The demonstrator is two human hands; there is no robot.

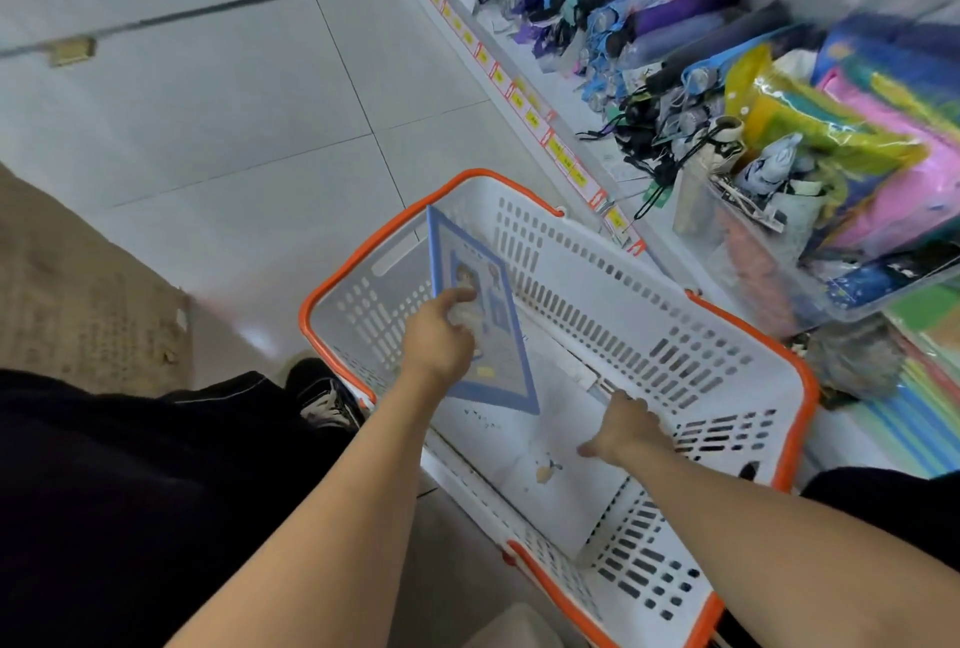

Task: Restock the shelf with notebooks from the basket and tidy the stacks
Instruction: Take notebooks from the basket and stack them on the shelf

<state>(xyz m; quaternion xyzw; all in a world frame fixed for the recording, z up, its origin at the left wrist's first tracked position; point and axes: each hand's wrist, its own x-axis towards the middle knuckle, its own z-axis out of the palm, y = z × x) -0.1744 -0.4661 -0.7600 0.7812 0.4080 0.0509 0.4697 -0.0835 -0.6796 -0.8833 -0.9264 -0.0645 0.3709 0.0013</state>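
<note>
While left hand grips blue notebook, tilted above basket

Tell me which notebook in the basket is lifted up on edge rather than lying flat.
The blue-bordered notebook, held tilted up by the left hand. The white notebook lies flat on the basket floor, with the right hand at its far edge.

One basket, two notebooks, two hands

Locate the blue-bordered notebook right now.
Head view, centre: the blue-bordered notebook is tilted up inside the basket, gripped by the left hand, above the white notebooks on the bottom.
</note>
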